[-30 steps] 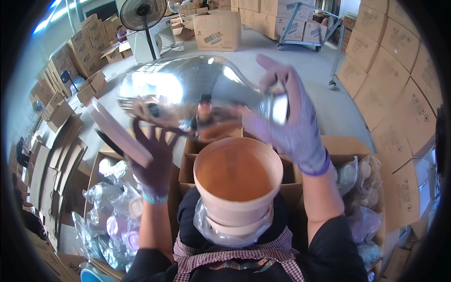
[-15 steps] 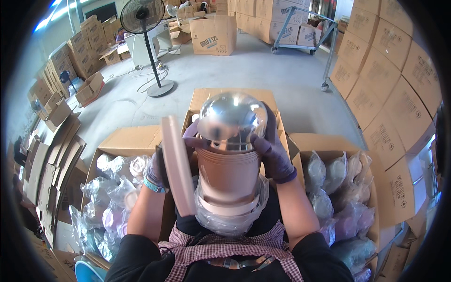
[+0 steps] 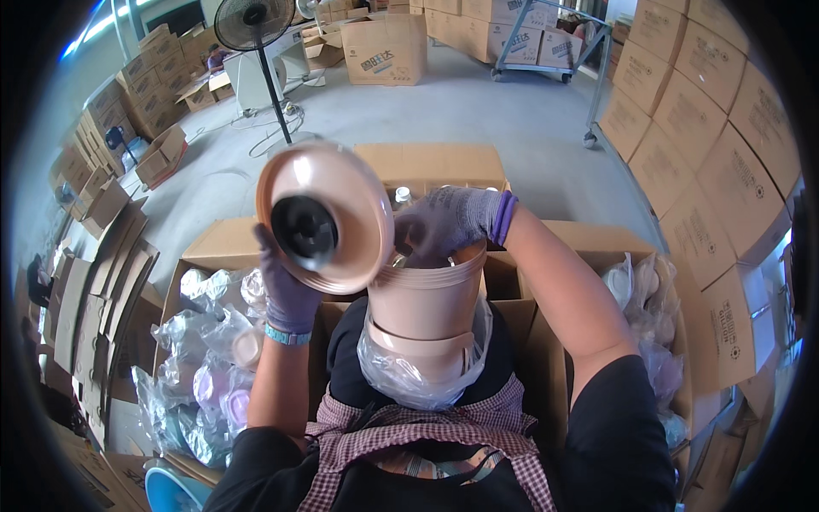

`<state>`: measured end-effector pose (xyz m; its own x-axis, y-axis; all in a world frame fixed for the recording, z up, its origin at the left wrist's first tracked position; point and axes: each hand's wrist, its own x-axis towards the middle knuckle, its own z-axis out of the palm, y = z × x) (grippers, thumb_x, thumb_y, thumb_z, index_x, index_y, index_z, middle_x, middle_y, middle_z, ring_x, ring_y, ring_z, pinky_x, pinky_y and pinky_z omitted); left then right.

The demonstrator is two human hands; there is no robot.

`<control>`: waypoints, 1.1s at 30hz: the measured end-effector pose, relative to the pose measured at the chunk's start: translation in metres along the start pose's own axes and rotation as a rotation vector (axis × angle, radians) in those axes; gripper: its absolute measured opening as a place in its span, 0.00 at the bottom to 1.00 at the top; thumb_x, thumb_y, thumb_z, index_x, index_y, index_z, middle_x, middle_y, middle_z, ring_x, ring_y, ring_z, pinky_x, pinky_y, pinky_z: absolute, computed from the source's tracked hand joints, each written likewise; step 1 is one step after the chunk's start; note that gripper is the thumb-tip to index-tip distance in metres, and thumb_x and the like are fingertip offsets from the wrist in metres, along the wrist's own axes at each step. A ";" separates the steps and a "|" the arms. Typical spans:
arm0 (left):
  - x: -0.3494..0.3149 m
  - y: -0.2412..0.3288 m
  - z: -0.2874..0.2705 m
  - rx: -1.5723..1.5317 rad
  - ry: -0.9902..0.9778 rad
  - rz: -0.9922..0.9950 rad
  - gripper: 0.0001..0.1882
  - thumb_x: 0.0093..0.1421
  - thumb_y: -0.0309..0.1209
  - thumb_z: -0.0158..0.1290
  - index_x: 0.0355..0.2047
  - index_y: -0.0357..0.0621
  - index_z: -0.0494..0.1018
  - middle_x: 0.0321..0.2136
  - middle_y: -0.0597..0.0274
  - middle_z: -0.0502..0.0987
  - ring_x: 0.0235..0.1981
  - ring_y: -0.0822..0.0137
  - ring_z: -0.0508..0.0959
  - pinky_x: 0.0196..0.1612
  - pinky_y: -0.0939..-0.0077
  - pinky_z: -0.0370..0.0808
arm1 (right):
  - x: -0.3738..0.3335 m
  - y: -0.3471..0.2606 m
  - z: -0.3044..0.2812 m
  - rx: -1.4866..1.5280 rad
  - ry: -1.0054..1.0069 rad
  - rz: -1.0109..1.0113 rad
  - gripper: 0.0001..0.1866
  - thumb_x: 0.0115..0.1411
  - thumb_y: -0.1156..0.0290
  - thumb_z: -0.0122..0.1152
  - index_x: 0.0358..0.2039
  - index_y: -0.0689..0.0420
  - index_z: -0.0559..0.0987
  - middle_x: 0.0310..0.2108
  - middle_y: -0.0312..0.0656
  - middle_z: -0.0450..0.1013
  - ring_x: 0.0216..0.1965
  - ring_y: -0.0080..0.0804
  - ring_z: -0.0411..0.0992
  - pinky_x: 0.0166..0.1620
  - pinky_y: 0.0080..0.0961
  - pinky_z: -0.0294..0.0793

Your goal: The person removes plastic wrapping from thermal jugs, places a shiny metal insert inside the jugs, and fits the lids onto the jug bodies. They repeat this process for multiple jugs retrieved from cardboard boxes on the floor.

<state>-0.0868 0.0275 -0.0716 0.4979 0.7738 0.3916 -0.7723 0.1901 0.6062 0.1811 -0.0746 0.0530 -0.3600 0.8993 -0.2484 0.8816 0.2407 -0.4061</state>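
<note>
My left hand [image 3: 286, 282], in a grey-purple glove, is closed on the edge of a round beige lid [image 3: 363, 205]. The lid is tilted up, and its inner side with a black round centre piece [image 3: 304, 232] faces me. Against my lap stands a beige pot body [image 3: 422, 303], upright, with a clear plastic bag [image 3: 388, 371] gathered round its lower part. My gloved right hand [image 3: 444, 224] bends over the body's mouth with curled fingers. Its fingertips dip inside the rim, and what they grip is hidden. A small shiny glint shows beside them.
Open cartons of bagged pots stand at left [image 3: 205, 358] and right [image 3: 653, 341]. Another open carton [image 3: 435, 162] is just ahead, with bottle-like tops inside. A floor fan [image 3: 273, 85], a wheeled trolley [image 3: 589, 77], stacked cartons [image 3: 691, 136] and a blue bucket [image 3: 166, 491] stand around.
The silver dome that stood above the beige body is no longer visible. My left hand has turned and raised the lid so its inside shows. My right hand has moved from the dome to the mouth.
</note>
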 end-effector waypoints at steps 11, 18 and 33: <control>0.057 -0.020 0.085 0.971 -0.409 0.253 0.61 0.54 0.83 0.28 0.50 0.30 0.75 0.46 0.54 0.79 0.51 0.64 0.77 0.58 0.68 0.72 | -0.054 0.016 0.056 0.682 1.087 -0.211 0.33 0.56 0.37 0.68 0.44 0.56 0.81 0.50 0.42 0.77 0.57 0.39 0.73 0.62 0.39 0.70; 0.044 -0.060 0.069 0.645 -0.330 0.062 0.51 0.59 0.77 0.38 0.46 0.33 0.76 0.51 0.51 0.77 0.55 0.60 0.75 0.61 0.64 0.69 | -0.049 0.032 0.099 0.524 1.232 -0.550 0.22 0.44 0.57 0.82 0.33 0.56 0.82 0.41 0.42 0.77 0.50 0.42 0.74 0.56 0.37 0.71; 0.059 -0.077 0.052 0.578 -0.276 -0.137 0.42 0.69 0.68 0.36 0.40 0.34 0.75 0.44 0.53 0.78 0.52 0.60 0.76 0.60 0.68 0.70 | -0.018 0.066 0.129 0.829 1.279 -0.383 0.29 0.53 0.43 0.73 0.32 0.60 0.77 0.41 0.46 0.74 0.48 0.36 0.72 0.54 0.33 0.70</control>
<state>0.0229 0.0270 -0.0594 0.7192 0.5672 0.4013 -0.3966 -0.1390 0.9074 0.2066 -0.1220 -0.0826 0.3518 0.6383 0.6847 0.2408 0.6451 -0.7252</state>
